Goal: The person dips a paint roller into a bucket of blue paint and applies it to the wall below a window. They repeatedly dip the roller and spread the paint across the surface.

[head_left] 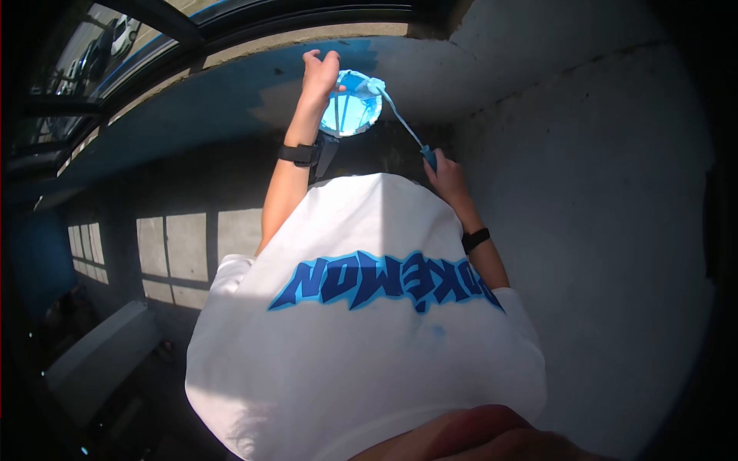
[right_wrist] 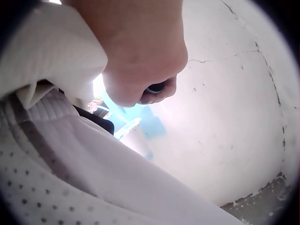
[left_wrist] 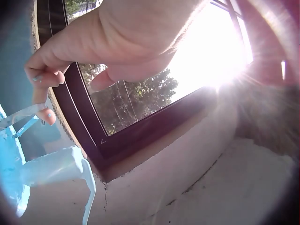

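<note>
A bucket (head_left: 350,119) with light-blue paint inside hangs from my left hand (head_left: 321,75). Curled fingers (left_wrist: 46,82) hook its thin handle (left_wrist: 23,115) in the left wrist view. My right hand (head_left: 448,180) grips the blue handle (head_left: 429,157) of a paint roller. The paint-covered roller head (head_left: 375,86) is at the bucket's rim on the right; whether it touches the rim I cannot tell. In the right wrist view, the right hand (right_wrist: 145,56) is wrapped round the roller's grip (right_wrist: 156,88), and the bucket (right_wrist: 135,137) shows partly behind a sleeve.
A grey-white wall (head_left: 576,154) with cracks stands on the right. Blue paint (head_left: 292,73) covers part of the wall under a dark-framed window (left_wrist: 89,122). Sunlit patches (head_left: 173,246) and a long pale object (head_left: 104,357) lie at the lower left.
</note>
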`<state>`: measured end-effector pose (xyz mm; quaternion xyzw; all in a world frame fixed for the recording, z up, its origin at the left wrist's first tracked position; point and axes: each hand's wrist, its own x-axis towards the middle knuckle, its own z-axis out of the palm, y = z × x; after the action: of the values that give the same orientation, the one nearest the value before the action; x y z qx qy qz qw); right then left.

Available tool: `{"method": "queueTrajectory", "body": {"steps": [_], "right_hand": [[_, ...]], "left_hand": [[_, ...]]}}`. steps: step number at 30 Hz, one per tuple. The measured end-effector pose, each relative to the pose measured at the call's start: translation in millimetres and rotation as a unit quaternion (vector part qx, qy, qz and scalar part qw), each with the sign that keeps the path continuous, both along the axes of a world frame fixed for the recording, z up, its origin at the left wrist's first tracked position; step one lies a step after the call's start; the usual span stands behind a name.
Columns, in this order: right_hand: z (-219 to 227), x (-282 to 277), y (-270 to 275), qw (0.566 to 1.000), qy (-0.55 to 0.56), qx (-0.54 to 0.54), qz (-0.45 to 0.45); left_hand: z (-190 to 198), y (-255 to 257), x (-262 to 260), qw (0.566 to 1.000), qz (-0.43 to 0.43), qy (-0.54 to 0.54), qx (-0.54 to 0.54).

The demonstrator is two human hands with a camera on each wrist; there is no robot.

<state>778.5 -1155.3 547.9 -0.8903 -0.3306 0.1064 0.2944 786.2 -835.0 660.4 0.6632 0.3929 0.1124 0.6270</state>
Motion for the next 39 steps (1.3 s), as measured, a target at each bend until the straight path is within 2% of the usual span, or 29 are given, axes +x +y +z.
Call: {"method": "queueTrajectory", "body": {"steps": [2, 21, 30, 39], "right_hand": [[-0.1, 0.0, -0.3, 1.0, -0.02, -0.011, 0.016], [-15.0, -9.0, 3.1, 0.999, 0.024, -0.035, -0.024], [-18.9, -13.8, 2.9, 0.999, 0.022, -0.014, -0.027], [-16.5, -16.5, 3.8, 0.997, 0.072, -0.016, -0.038]], "left_hand": [[-3.2, 0.4, 0.3, 1.0, 0.005, 0.002, 0.004], [0.5, 0.7, -0.1, 0.999, -0.015, -0.024, -0.024], [-0.4, 0.4, -4.0, 0.999, -0.021, -0.024, -0.023], [-5.0, 3.8, -1.6, 0.999, -0.022, -0.019, -0.013]]}}
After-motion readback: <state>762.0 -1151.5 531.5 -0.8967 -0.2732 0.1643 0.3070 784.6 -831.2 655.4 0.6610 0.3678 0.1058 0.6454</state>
